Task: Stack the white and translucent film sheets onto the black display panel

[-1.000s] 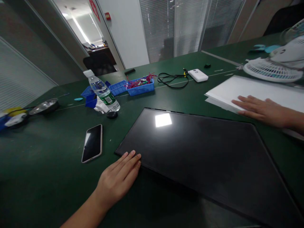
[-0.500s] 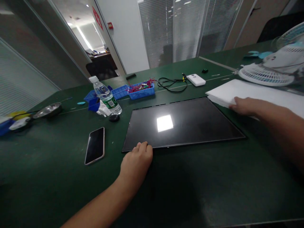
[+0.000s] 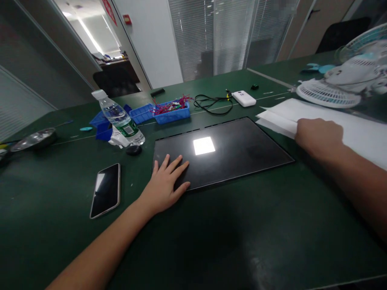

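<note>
Head view: a glossy black panel [image 3: 223,151] lies flat on a green table [image 3: 211,233]; the left hand [image 3: 161,185], open with fingers spread, rests on its near-left corner. The right hand [image 3: 319,135] is closed on the near edge of white sheets [image 3: 359,133] just beside the panel. Pressing hard could smudge or crack the panel's surface; a tight pull could crease the sheets. The right fingertips are hidden, the sheets run out of frame, and their number is hard to make out.

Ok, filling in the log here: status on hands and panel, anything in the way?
Left hand spread over panel. Right hand gripping sheets. Panel flat on table, nothing on it but left hand.
</note>
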`<act>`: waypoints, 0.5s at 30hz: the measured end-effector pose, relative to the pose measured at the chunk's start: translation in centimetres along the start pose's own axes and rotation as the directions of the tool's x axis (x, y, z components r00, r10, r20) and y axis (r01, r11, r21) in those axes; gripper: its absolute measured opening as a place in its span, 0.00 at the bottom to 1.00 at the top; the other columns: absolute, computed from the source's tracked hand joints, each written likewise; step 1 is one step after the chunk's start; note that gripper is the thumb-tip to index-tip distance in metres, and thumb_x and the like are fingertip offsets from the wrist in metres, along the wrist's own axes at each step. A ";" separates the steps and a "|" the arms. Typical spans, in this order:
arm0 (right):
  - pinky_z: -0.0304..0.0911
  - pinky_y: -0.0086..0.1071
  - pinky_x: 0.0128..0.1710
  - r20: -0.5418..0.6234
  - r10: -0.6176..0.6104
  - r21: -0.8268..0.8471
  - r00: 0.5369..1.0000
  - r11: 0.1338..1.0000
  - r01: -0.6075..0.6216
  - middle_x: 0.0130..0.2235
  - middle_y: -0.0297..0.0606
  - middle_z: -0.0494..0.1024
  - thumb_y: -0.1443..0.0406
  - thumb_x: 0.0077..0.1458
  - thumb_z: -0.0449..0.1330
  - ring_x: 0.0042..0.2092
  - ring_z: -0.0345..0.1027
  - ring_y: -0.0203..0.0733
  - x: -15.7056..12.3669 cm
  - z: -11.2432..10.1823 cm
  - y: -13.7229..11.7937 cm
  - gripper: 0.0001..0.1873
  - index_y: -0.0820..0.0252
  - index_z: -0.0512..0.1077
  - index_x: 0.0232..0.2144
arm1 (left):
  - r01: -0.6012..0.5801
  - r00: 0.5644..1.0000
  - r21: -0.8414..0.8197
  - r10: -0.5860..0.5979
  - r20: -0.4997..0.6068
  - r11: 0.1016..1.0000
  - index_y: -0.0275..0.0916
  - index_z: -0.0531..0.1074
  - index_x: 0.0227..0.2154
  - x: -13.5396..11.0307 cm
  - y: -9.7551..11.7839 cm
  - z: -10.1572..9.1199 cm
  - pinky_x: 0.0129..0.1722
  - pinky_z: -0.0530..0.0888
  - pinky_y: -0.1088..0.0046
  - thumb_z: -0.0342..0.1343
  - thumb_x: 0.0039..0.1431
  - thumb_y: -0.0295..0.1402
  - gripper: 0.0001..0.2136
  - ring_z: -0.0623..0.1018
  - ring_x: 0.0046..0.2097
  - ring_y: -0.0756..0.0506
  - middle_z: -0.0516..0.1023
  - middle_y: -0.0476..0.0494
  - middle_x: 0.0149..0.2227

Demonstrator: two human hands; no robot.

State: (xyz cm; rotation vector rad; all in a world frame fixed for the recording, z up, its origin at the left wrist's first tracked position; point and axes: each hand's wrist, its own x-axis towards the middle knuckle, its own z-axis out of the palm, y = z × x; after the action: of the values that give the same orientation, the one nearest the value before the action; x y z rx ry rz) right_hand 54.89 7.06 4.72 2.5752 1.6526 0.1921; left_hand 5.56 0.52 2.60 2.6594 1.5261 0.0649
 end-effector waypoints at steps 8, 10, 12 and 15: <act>0.70 0.48 0.37 -0.221 -0.376 -0.068 0.900 0.927 0.370 0.44 0.62 0.86 0.66 0.75 0.50 0.41 0.83 0.66 -8.5 -3.1 -6.6 0.23 0.64 0.78 0.62 | 0.080 0.996 -0.104 -0.083 -0.018 0.991 0.54 0.65 0.77 -2.0 -2.4 0.1 0.71 0.51 0.15 0.51 0.74 0.57 0.33 0.55 0.80 0.19 0.59 0.42 0.81; 0.75 0.48 0.42 -0.300 -0.579 -0.053 0.758 0.804 0.592 0.53 0.56 0.86 0.66 0.75 0.52 0.48 0.84 0.63 -10.8 -2.2 -8.6 0.22 0.60 0.79 0.62 | 0.107 0.992 -0.148 -0.116 -0.055 0.983 0.52 0.71 0.73 -2.5 -3.2 0.0 0.73 0.55 0.20 0.48 0.75 0.57 0.31 0.61 0.79 0.23 0.66 0.41 0.78; 0.78 0.48 0.49 -0.341 -0.722 -0.040 0.602 0.651 0.758 0.60 0.48 0.84 0.66 0.74 0.56 0.55 0.83 0.60 -12.4 -1.0 -10.3 0.21 0.56 0.81 0.62 | 0.146 0.974 -0.238 -0.182 -0.135 0.960 0.45 0.78 0.67 -2.8 -4.1 0.0 0.75 0.61 0.30 0.44 0.76 0.57 0.31 0.69 0.76 0.27 0.74 0.38 0.73; 0.80 0.49 0.52 -0.360 -0.818 -0.029 0.449 0.491 0.871 0.61 0.47 0.84 0.67 0.73 0.57 0.58 0.82 0.59 -13.5 0.6 -11.8 0.20 0.57 0.83 0.60 | 0.240 0.892 -0.419 -0.369 -0.261 0.876 0.40 0.82 0.61 -2.8 -5.7 0.5 0.74 0.69 0.43 0.41 0.76 0.59 0.34 0.77 0.70 0.32 0.81 0.35 0.66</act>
State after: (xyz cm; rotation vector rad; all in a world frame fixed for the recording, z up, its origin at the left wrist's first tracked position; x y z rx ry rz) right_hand 38.80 -0.33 1.69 1.4563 2.9599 0.4344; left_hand -0.70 0.93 1.59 2.1506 1.7954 0.7459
